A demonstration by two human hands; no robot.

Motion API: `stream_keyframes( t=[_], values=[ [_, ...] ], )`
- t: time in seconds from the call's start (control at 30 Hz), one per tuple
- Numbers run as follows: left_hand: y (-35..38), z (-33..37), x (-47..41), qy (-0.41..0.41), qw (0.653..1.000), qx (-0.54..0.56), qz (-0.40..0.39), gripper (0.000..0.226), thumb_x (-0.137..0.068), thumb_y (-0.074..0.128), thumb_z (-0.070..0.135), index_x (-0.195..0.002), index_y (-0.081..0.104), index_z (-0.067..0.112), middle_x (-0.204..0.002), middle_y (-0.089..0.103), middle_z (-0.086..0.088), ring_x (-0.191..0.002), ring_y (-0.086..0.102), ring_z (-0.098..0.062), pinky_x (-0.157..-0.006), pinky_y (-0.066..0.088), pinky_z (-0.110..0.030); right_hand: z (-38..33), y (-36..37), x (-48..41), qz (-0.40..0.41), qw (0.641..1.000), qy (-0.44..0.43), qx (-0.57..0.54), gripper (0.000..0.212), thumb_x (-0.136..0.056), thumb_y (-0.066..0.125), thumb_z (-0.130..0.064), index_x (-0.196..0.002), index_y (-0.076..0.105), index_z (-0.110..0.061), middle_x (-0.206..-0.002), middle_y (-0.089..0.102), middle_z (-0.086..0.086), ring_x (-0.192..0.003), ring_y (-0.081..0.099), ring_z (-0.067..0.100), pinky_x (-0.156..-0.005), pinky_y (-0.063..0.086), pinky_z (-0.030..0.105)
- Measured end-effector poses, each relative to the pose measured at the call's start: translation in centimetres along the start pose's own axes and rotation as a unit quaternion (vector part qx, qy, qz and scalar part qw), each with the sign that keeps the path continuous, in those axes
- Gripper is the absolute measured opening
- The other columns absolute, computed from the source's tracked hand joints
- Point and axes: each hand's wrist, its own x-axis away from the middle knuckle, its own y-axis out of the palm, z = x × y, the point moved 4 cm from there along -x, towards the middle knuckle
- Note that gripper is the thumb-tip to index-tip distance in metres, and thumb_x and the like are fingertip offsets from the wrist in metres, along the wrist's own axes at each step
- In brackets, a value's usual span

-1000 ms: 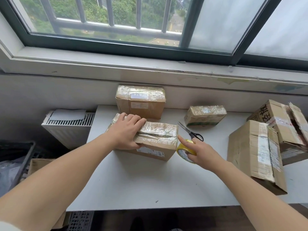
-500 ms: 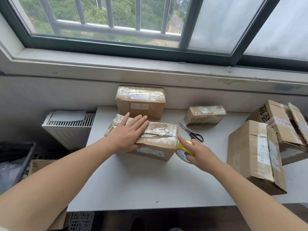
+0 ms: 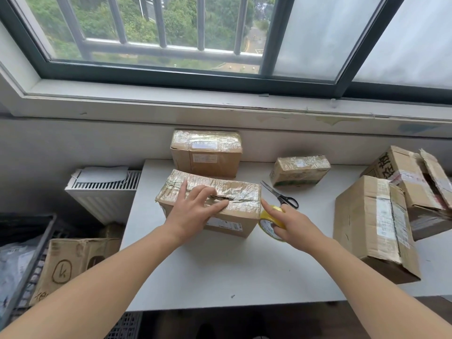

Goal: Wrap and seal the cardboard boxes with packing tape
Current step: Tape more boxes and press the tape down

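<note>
Lying lengthwise on the white table point(image 3: 232, 272), the tape-wrapped cardboard box point(image 3: 242, 192) shows a crinkled, shiny top with a dark split running along its seam. The left hand point(image 3: 193, 214) rests flat on that top near the box's front edge, fingers straight and spread, the fingertips reaching the split. Just off the box's right end, the right hand point(image 3: 291, 223) grips a yellow roll of packing tape point(image 3: 267, 222), fingers curled around it while the index finger points out to the box's upper right corner. The roll stands on edge close beside the box's right face; whether it touches the cardboard cannot be told.

Black-handled scissors point(image 3: 281, 195) lie closed to the right of the box, just beyond the roll. Behind the box, against the wall, stands a second taped carton point(image 3: 206, 152). Behind and to the right of it sits a smaller taped parcel point(image 3: 299, 170). Farther right of the box stands a tall plain carton point(image 3: 371, 226), and beyond that a torn-open carton point(image 3: 415, 187). Left of the box, off the table, is a white radiator point(image 3: 102, 189), and lower down a carton marked with a circled letter point(image 3: 71, 263).
</note>
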Motion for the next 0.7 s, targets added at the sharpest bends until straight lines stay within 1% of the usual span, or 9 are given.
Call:
stream_keyframes(
  t=[0.1, 0.2, 0.3, 0.37, 0.43, 0.5, 0.53, 0.63, 0.7],
  values=[
    [-0.3, -0.5, -0.2, 0.015, 0.999, 0.033, 0.001, 0.054, -0.078, 0.081, 0.017, -0.128, 0.066, 0.028, -0.123, 0.057, -0.01, -0.117, 0.052, -0.032, -0.1, 0.037, -0.079, 0.0, -0.2, 0.0, 0.001, 1.0, 0.004, 0.01, 0.082, -0.104, 0.048, -0.031, -0.144, -0.016, -0.062, -0.107, 0.043, -0.001, -0.092, 0.051, 0.019, -0.077, 0.052, 0.032],
    [-0.8, -2.4, 0.6, 0.026, 0.997, 0.074, -0.001, 0.036, -0.085, 0.077, 0.02, -0.121, 0.071, 0.017, -0.122, 0.063, -0.012, -0.113, 0.061, -0.033, -0.102, 0.042, -0.073, 0.2, -0.4, 0.1, -0.002, 1.0, 0.0, 0.018, 0.083, -0.104, 0.048, -0.031, -0.143, -0.016, -0.065, -0.107, 0.044, -0.001, -0.089, 0.05, 0.018, -0.074, 0.051, 0.032],
    [-1.6, -4.8, 2.0, 0.013, 0.998, 0.067, -0.008, 0.034, -0.084, 0.081, 0.017, -0.117, 0.073, 0.012, -0.128, 0.065, -0.012, -0.118, 0.063, -0.036, -0.105, 0.046, -0.063, 0.0, -0.5, 0.1, -0.009, 1.0, -0.006, 0.016, 0.084, -0.104, 0.049, -0.031, -0.14, -0.017, -0.067, -0.108, 0.045, 0.0, -0.091, 0.05, 0.019, -0.076, 0.05, 0.031],
    [-2.7, -5.8, 2.5, -0.002, 0.999, 0.044, -0.011, 0.032, -0.09, 0.068, 0.025, -0.116, 0.073, 0.007, -0.129, 0.066, -0.015, -0.118, 0.065, -0.038, -0.107, 0.047, -0.057, -0.3, -0.4, 0.0, -0.012, 1.0, -0.016, 0.012, 0.084, -0.103, 0.049, -0.031, -0.141, -0.016, -0.067, -0.107, 0.046, 0.0, -0.092, 0.049, 0.02, -0.077, 0.049, 0.03],
    [-3.7, -6.5, 1.9, -0.062, 0.995, 0.029, -0.069, 0.049, -0.089, 0.065, 0.039, -0.123, 0.068, 0.003, -0.134, 0.062, -0.016, -0.123, 0.062, -0.037, -0.113, 0.039, -0.056, -0.6, -0.4, 0.1, -0.014, 1.0, -0.02, 0.005, 0.083, -0.103, 0.049, -0.031, -0.141, -0.015, -0.067, -0.108, 0.046, 0.001, -0.093, 0.05, 0.021, -0.078, 0.048, 0.031],
    [-4.1, -6.2, 0.6, -0.125, 0.976, 0.006, -0.18, 0.075, -0.083, 0.073, 0.056, -0.136, 0.056, 0.006, -0.148, 0.049, -0.01, -0.139, 0.048, -0.031, -0.119, 0.026, -0.062, -1.0, -0.3, 0.1, -0.019, 1.0, -0.021, -0.001, 0.083, -0.103, 0.049, -0.032, -0.139, -0.017, -0.068, -0.108, 0.045, 0.001, -0.092, 0.052, 0.022, -0.08, 0.05, 0.033],
    [-4.1, -5.4, -0.4, -0.124, 0.967, -0.021, -0.222, 0.087, -0.08, 0.07, 0.066, -0.142, 0.047, 0.011, -0.154, 0.039, -0.006, -0.146, 0.037, -0.028, -0.119, 0.019, -0.065, -1.2, -0.2, 0.2, -0.02, 0.999, -0.025, -0.002, 0.084, -0.103, 0.049, -0.033, -0.139, -0.018, -0.069, -0.107, 0.044, 0.0, -0.093, 0.052, 0.022, -0.08, 0.051, 0.034],
    [-2.3, -1.3, -4.5, -0.044, 0.949, -0.042, -0.31, 0.113, -0.075, 0.063, 0.079, -0.16, 0.014, 0.023, -0.168, 0.01, -0.002, -0.158, 0.002, -0.024, -0.122, 0.004, -0.066, -1.4, -0.1, 0.3, -0.02, 0.999, -0.034, -0.012, 0.084, -0.103, 0.049, -0.033, -0.139, -0.018, -0.069, -0.105, 0.043, 0.0, -0.089, 0.053, 0.023, -0.076, 0.049, 0.034],
    [-0.5, 2.3, -7.4, 0.034, 0.947, -0.023, -0.317, 0.12, -0.072, 0.067, 0.079, -0.161, 0.003, 0.028, -0.169, 0.003, -0.002, -0.158, -0.004, -0.026, -0.122, 0.002, -0.068, -1.4, 0.2, 0.4, -0.016, 0.999, -0.036, -0.012, 0.082, -0.103, 0.05, -0.035, -0.141, -0.015, -0.068, -0.105, 0.041, 0.0, -0.087, 0.054, 0.026, -0.075, 0.048, 0.035]
  ],
)
